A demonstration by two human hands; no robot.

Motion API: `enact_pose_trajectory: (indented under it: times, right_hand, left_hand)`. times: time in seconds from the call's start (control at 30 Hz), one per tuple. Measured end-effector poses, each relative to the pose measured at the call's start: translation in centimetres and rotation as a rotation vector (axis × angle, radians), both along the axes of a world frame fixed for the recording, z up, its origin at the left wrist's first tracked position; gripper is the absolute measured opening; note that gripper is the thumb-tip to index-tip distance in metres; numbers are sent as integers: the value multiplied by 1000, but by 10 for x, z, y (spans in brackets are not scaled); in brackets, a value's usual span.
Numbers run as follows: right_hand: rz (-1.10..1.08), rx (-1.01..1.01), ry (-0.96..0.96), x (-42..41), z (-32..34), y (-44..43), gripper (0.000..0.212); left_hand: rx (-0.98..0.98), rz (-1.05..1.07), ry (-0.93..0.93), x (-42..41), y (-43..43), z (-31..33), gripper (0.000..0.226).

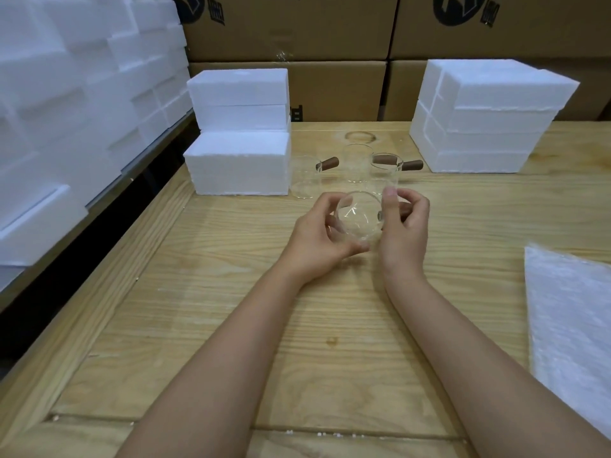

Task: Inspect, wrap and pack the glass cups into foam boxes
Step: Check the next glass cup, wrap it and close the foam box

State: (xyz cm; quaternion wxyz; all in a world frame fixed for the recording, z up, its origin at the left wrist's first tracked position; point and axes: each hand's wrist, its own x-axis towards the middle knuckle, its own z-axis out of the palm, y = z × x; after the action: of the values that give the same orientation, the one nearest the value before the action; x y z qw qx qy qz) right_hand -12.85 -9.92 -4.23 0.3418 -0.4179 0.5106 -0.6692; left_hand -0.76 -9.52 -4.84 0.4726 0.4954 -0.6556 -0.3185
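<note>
The wrap sheet lay nearest, well right of the right fingers; over the table the left hand curled its fingers round the glass cup, while the right hand gripped the side bearing its wooden handle (mostly hidden under the fingers); the cup was tipped, mouth toward the wearer, long axis running away; light, stiff, slick and breakable, I judged, best held by body and handle; just beyond the fingertips stood three more cups, flanked by foam boxes
</note>
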Motion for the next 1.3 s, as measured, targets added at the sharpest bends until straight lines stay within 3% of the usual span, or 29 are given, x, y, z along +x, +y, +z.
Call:
enact_pose_trajectory:
  times: [0.07,0.4,0.67,0.77,0.93,1.3]
  right_hand:
    - [-61,2,74,6,-1,1,35]
    - [-5,223,126,7,3,0,53]
    - [256,255,500,-6,6,-5,79]
    - [355,213,576,-13,8,-5,75]
    - [489,171,536,-25,10,-6,65]
    - [518,98,367,-31,16,-7,13]
  left_hand:
    - [-4,-16,-6,0,0,0,64]
    - [-73,23,-130,2,-1,-2,62]
    - [-53,80,-44,3,-4,-2,66]
    - [-28,84,15,4,-4,-2,64]
    - [19,64,102,7,-5,0,63]
    - [55,33,197,10,-7,-2,71]
